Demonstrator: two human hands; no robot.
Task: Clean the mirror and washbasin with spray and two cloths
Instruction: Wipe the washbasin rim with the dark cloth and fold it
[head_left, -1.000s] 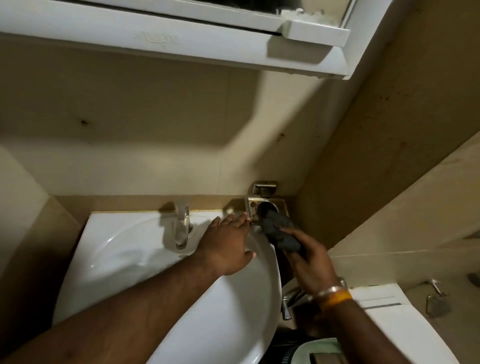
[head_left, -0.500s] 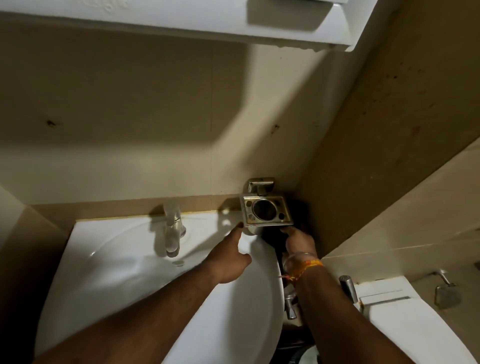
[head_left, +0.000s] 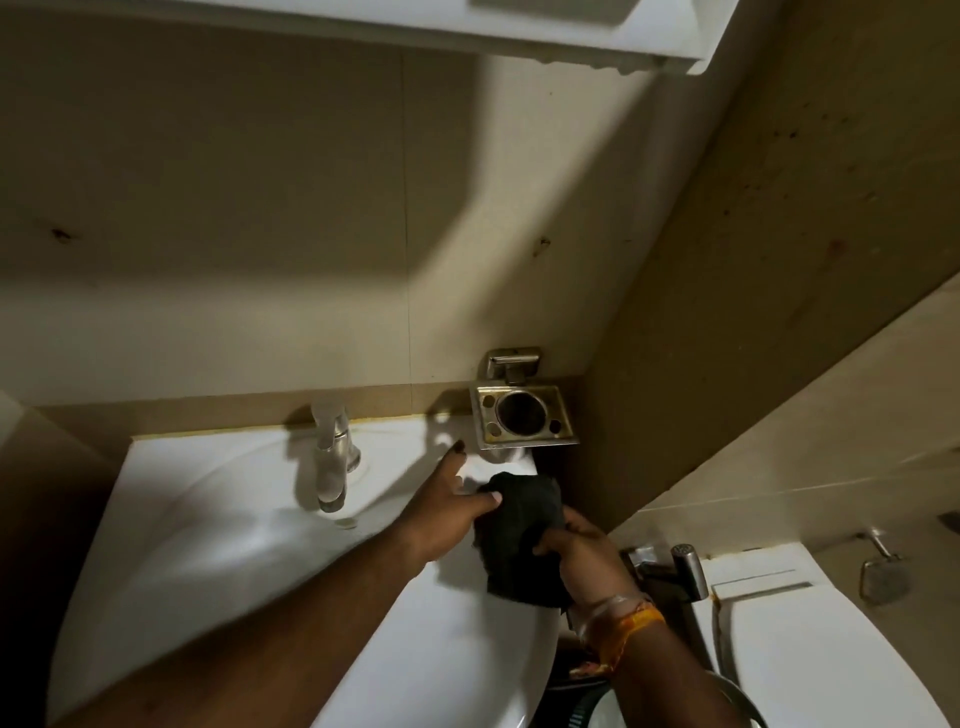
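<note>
Looks mid-job to me: the white ceramic washbasin (head_left: 249, 540) is getting wiped along its 3 o'clock rim, right hand (head_left: 582, 551) clenching the crumpled black cloth (head_left: 524, 540), left hand (head_left: 447, 514) released, pointing at 12, mirror and spray not in view.

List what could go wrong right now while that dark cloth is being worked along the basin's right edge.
The metal wall-mounted holder juts out just above the right hand gripping the black cloth; knuckles might knock it. The left hand rests on the white washbasin rim; it could slip if the rim is wet.
</note>
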